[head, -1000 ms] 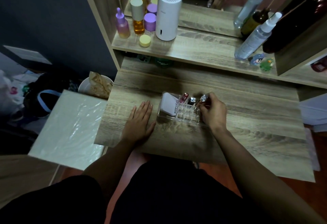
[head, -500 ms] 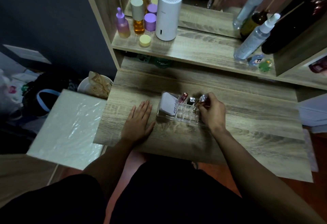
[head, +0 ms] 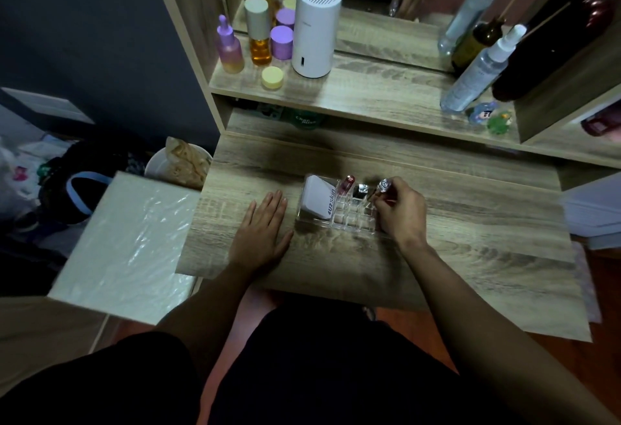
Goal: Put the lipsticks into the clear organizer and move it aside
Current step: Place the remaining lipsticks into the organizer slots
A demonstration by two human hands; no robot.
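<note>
Hands, two, bare. Right hand [head: 401,211]: fingers pinched round a silver-capped lipstick [head: 384,185], held upright over the far right corner of the clear organizer [head: 336,219]; whether its base had seated in a cell could not be told. Left hand [head: 262,226]: flat, palm down, grasping nothing, just beside the organizer's left wall, most likely placed to steady the body or stop the organizer sliding.

Clear organizer: stood mid-way along the wooden desk [head: 470,256], within easy reach. Contents, back row: one red lipstick [head: 346,184], upright; one dark, silver-topped lipstick [head: 361,189], upright. Left compartment: one white box [head: 317,197], leaning. Front cells appeared vacant.

Upright stowing judged deliberate, the narrow cells admitting a tube only end-on.

Shelf [head: 369,95] behind: white cylinder [head: 316,28], assorted bottles and jars, well apart from the work.

Status, judged: loading nearly complete; organizer not yet moved aside.
</note>
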